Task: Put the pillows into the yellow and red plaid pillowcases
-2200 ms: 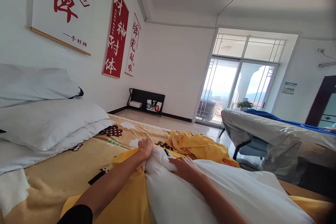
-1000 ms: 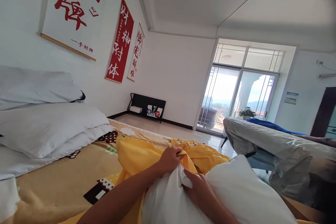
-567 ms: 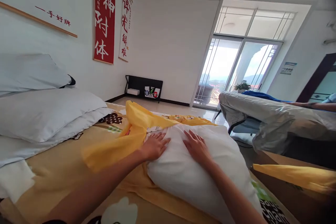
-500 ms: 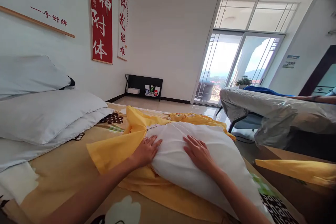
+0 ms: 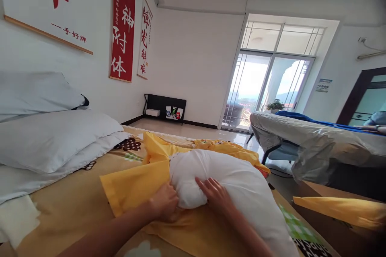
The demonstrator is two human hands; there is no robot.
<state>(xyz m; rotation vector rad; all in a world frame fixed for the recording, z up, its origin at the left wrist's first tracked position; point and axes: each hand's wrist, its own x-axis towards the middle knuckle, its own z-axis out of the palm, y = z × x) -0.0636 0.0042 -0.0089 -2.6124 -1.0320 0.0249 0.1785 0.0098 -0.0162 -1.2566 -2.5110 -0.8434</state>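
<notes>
A plump white pillow (image 5: 241, 180) lies partly inside a yellow pillowcase (image 5: 135, 180) on the patterned bed. My left hand (image 5: 165, 200) is closed at the pillowcase's mouth, gripping the yellow cloth beside the pillow's left end; its fingertips are partly hidden. On the pillow's near side, my right hand (image 5: 214, 193) has its fingers bent into the white fabric and grasps it. Between both hands the pillow's end bulges in a rounded lump.
White pillows (image 5: 60, 140) are stacked at the left on the bedsheet (image 5: 66, 204). More yellow cloth (image 5: 229, 147) lies behind the pillow. To the right are a cardboard box (image 5: 319, 209) with yellow fabric (image 5: 340, 207) and a plastic-covered table (image 5: 301, 128), with part of another person beyond.
Both hands lay flat on the pillow before. Now my left hand has closed at the yellow pillowcase's edge, and my right has moved slightly left and nearer, its fingers bunching the pillow.
</notes>
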